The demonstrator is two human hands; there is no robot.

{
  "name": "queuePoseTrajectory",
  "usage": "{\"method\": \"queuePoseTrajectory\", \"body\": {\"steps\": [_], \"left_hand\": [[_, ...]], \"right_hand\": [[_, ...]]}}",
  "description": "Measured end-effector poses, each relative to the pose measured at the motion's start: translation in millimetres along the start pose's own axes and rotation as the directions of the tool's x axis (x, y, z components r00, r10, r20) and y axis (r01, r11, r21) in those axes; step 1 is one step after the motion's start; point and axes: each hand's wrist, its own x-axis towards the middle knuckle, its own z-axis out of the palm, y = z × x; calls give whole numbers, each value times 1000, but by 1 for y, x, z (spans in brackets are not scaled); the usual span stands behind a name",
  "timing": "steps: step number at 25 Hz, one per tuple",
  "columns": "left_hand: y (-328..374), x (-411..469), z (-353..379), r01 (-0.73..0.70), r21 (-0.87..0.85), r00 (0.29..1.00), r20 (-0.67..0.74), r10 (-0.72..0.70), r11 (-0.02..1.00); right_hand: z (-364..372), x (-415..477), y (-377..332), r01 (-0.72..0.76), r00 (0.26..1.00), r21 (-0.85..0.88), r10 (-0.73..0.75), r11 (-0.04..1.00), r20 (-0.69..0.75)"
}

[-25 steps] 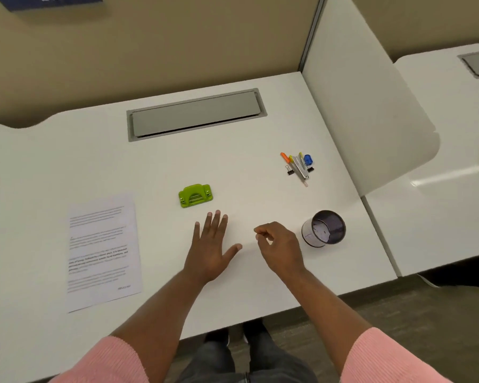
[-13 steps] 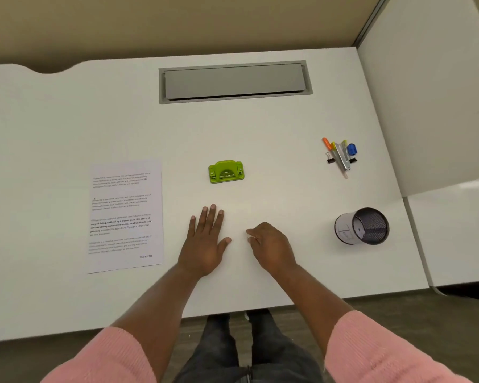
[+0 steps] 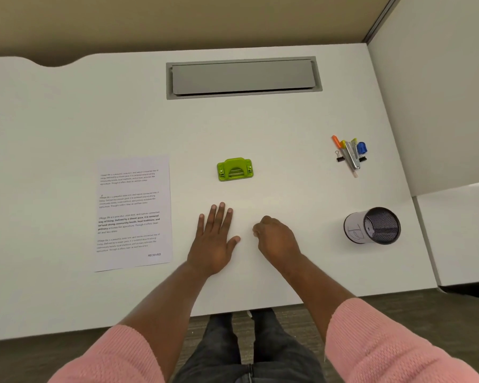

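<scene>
My left hand [image 3: 215,239] lies flat on the white desk [image 3: 67,120] with straight, spread fingers. Beside it my right hand [image 3: 277,239] rests on the desk with its fingers curled under, and nothing shows in it. A green hole punch [image 3: 235,169] sits just beyond both hands. A printed sheet of paper [image 3: 133,212] lies to the left of my left hand. At the right stands a black mesh pen cup [image 3: 372,225], tilted toward me. Farther back on the right is a small heap of pens, markers and binder clips [image 3: 350,153].
A grey cable hatch [image 3: 244,77] is set into the desk at the back. A white divider panel [image 3: 440,106] stands along the right side, with another desk [image 3: 468,239] past it. The desk's front edge runs just below my forearms.
The view has swung left and down, so everything on the desk sits further right and nearer the centre. Both hands keep their places and poses on the desk.
</scene>
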Motion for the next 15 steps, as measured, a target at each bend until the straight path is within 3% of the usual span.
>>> {"method": "queuePoseTrajectory", "body": {"steps": [5, 15], "left_hand": [[1, 0, -1, 3, -17, 1000, 4, -3, 1000], [1, 0, -4, 8, -42, 1000, 13, -7, 999]], "right_hand": [[5, -6, -13, 4, 1000, -59, -5, 998, -23], [-7, 7, -41, 77, 987, -266, -36, 961, 156]]}}
